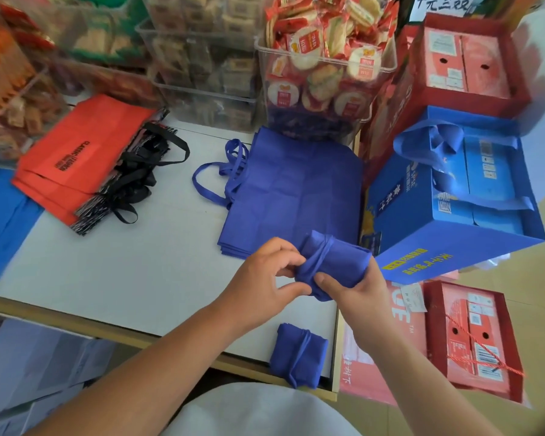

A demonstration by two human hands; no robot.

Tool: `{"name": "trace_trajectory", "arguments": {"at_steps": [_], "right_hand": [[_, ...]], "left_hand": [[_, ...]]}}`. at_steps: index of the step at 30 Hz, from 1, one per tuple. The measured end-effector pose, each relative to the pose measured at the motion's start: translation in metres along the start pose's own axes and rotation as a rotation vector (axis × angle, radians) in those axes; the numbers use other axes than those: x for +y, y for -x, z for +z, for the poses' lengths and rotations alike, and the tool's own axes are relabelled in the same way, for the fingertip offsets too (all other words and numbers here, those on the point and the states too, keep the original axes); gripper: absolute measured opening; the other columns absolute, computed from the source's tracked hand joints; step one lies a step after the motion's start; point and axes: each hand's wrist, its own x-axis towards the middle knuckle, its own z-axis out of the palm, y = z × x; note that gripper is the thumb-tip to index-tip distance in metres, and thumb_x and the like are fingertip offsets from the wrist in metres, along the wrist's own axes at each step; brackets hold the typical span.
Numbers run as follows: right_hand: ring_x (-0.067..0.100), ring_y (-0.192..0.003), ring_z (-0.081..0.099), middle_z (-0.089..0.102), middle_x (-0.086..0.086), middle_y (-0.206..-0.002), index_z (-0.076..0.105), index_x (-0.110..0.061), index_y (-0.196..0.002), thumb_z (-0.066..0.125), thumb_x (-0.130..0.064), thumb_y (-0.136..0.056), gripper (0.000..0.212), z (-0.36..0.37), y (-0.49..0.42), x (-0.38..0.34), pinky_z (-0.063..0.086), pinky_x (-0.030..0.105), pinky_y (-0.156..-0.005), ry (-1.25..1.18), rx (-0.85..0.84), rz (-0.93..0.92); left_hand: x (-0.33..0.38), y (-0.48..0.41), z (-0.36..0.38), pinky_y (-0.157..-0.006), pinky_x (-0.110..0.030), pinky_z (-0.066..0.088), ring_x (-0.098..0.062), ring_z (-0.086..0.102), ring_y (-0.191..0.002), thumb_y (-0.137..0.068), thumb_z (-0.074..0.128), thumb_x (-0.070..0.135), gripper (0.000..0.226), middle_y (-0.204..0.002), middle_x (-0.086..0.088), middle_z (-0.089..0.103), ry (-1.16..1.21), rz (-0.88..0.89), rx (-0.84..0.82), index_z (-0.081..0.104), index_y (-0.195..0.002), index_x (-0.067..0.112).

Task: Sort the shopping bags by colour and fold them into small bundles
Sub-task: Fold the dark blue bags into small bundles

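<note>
Head view: one blue bundle (298,354) done at the table (123,262) near edge; blue bags (296,187) and red bags (85,158) stacked flat by colour, unfolded. Second bundle (334,265) held above the table: right hand (356,291) grips it, left hand (265,278) pinches its wrapped strap.

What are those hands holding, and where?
A rolled blue fabric bag bundle: left hand pinches its strap-wrapped left end, right hand grips its middle.
</note>
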Motion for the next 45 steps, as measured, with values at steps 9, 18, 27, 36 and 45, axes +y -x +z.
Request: {"name": "trace_trajectory", "arguments": {"at_steps": [9, 18, 27, 36, 45], "right_hand": [[0.032, -0.092, 0.074, 0.074, 0.004, -0.102, 0.057, -0.028, -0.105, 0.081, -0.028, -0.07, 0.043, 0.023, 0.002, 0.001, 0.06, 0.055, -0.084, -0.094, 0.058, 0.017], [0.027, -0.101, 0.072, 0.072, 0.007, -0.109, 0.055, -0.022, -0.116, 0.075, -0.015, -0.078, 0.044, 0.03, -0.007, 0.0, 0.06, 0.054, -0.088, -0.153, 0.009, 0.073], [0.034, -0.114, 0.069, 0.072, 0.01, -0.122, 0.061, -0.019, -0.131, 0.069, -0.013, -0.094, 0.039, -0.001, -0.009, -0.003, 0.05, 0.061, -0.102, -0.181, -0.266, 0.069], [0.035, -0.111, 0.07, 0.075, 0.015, -0.115, 0.067, -0.007, -0.121, 0.06, -0.009, -0.101, 0.021, -0.011, -0.004, -0.009, 0.053, 0.056, -0.101, -0.17, -0.266, -0.057], [0.042, -0.098, 0.071, 0.074, 0.025, -0.104, 0.073, -0.003, -0.105, 0.065, 0.0, -0.094, 0.014, -0.013, -0.002, -0.012, 0.059, 0.054, -0.09, -0.218, -0.267, -0.039]], "left_hand": [[-0.018, 0.006, 0.014, -0.059, -0.027, 0.044, -0.011, 0.045, -0.067, -0.092, 0.075, 0.029, 0.025, -0.086, 0.009, 0.048, -0.387, 0.142, 0.196, 0.056, -0.084, 0.016], [0.003, 0.01, 0.036, -0.069, -0.027, 0.048, -0.012, 0.054, -0.077, -0.104, 0.056, 0.029, 0.016, -0.094, 0.007, 0.053, -0.269, 0.013, 0.165, 0.064, -0.097, 0.016], [-0.004, 0.001, 0.012, -0.091, -0.016, 0.05, 0.002, 0.056, -0.11, -0.087, 0.078, 0.029, 0.056, -0.13, 0.016, 0.053, -0.007, -0.204, 0.256, 0.051, -0.136, 0.027], [0.012, 0.0, 0.001, -0.086, -0.032, 0.062, -0.008, 0.073, -0.097, -0.082, 0.083, 0.012, 0.039, -0.103, 0.013, 0.076, 0.369, -0.3, 0.124, 0.067, -0.114, 0.028], [0.012, 0.004, 0.001, -0.085, -0.038, 0.062, -0.022, 0.074, -0.099, -0.085, 0.082, 0.011, 0.036, -0.104, -0.001, 0.076, 0.485, -0.351, -0.032, 0.065, -0.115, 0.02]]}}
